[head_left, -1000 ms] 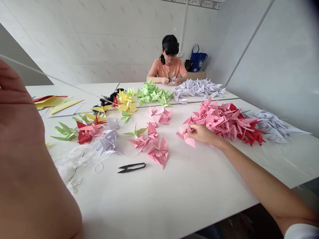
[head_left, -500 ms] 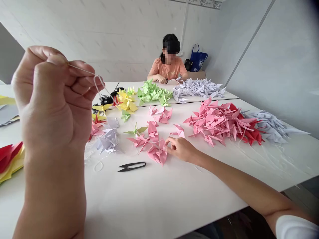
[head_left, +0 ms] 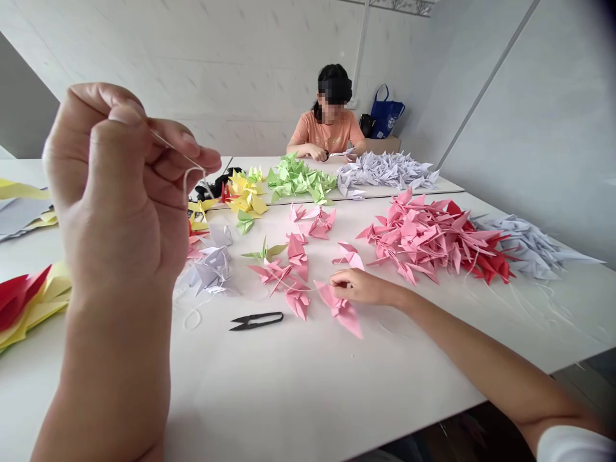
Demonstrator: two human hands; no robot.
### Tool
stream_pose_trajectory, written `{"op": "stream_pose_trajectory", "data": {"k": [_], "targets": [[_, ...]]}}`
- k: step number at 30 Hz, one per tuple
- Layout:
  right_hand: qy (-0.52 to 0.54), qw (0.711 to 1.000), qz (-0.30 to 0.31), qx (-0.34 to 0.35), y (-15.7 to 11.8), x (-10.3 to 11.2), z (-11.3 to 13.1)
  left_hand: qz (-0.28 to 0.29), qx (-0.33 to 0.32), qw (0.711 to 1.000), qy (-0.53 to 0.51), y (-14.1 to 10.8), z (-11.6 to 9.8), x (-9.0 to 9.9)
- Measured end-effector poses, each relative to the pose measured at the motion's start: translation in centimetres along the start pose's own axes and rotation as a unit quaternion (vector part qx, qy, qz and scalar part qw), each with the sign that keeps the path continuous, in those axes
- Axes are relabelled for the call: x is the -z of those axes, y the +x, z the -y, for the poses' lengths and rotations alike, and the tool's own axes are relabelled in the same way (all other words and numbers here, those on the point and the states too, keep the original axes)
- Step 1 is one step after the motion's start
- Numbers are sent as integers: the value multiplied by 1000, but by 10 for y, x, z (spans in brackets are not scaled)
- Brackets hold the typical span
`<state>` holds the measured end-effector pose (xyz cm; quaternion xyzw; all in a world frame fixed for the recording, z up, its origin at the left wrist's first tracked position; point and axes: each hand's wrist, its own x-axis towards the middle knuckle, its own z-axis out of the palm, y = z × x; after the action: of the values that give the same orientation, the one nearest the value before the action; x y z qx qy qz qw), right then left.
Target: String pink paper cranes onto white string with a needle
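My left hand (head_left: 129, 167) is raised at the left, thumb and index finger pinching a thin needle (head_left: 174, 149). White thread (head_left: 187, 179) hangs from the needle's far end. Over the middle of the table, my right hand (head_left: 356, 286) has its fingers closed at a pink paper crane (head_left: 342, 313); its fingertips are partly hidden. A white string runs left from that crane across other pink cranes (head_left: 297, 303). Black thread snips (head_left: 256, 321) lie on the table between my two hands.
Piles of pink cranes (head_left: 418, 237), green cranes (head_left: 298, 178) and white cranes (head_left: 385, 172) cover parts of the white table (head_left: 269, 398). Coloured paper (head_left: 33, 301) lies at the left. A person (head_left: 328, 128) sits opposite, hands on scissors.
My right hand has moved slightly right, drawing one pink crane away from the others along the string. My left hand, still pinching the needle, appears a little further right.
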<state>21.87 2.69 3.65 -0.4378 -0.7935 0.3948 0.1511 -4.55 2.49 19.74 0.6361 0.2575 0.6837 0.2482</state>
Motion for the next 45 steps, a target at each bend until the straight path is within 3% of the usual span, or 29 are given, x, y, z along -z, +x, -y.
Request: {"op": "stream_pose_trajectory", "data": {"k": [3, 5, 6, 8, 10, 13, 15, 19, 26, 36, 39, 45], "targets": [[2, 997, 78, 15, -16, 36, 14, -31, -26, 998, -44, -1, 5, -2], [36, 992, 116, 45, -22, 56, 25, 13, -25, 999, -33, -4, 9, -5], [85, 989, 105, 65, -23, 63, 31, 51, -14, 998, -25, -6, 11, -6], [230, 967, 12, 104, -19, 68, 41, 144, 35, 989, 5, -13, 13, -9], [370, 913, -96, 143, -8, 63, 50, 231, 85, 967, 71, -20, 13, -13], [503, 836, -156, 152, 10, 47, 60, 339, 112, 921, 156, -29, 10, -21], [547, 808, -163, 143, 18, 36, 64, 389, 114, 893, 195, -32, 6, -27], [586, 785, -144, 139, 17, 21, 68, 447, 126, 851, 245, -34, 0, -38], [598, 777, -102, 166, 9, 20, 66, 446, 106, 846, 271, -39, 7, -44], [549, 807, -134, 169, 7, 18, 66, 449, 92, 842, 283, -41, 8, -46], [529, 812, -167, 181, 6, 16, 66, 445, 100, 843, 285, -42, 11, -47], [465, 811, -299, 189, 0, 16, 72, 406, 92, 862, 290, -51, 21, -51]]}}
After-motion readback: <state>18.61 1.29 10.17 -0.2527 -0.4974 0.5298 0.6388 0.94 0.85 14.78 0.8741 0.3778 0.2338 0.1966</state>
